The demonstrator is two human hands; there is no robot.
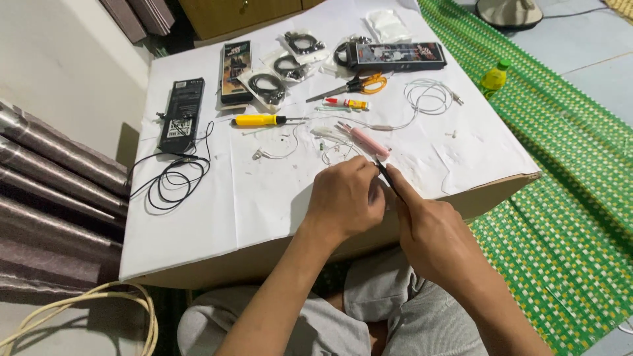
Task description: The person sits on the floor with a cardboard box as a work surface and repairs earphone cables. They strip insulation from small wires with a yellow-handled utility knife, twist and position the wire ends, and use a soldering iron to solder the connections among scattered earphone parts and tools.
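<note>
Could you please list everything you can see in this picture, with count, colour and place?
Work surface: one, white sheet over a cardboard box, centre.
Screwdriver: one, yellow handle, centre.
Scissors: one, orange handles, far centre.
Glue tube: one, white, red and yellow, beside the scissors.
Pink tool: one, ahead of the hands.
Black cable: one, coiled, left.
White cable: one, coiled, far right.
Bagged cables: three, black, far centre.
Black packages: three, flat, far side.
Bottle: one, green, on the woven mat.
Left hand: closed over a small part.
Right hand: holds a thin dark tool.
</note>
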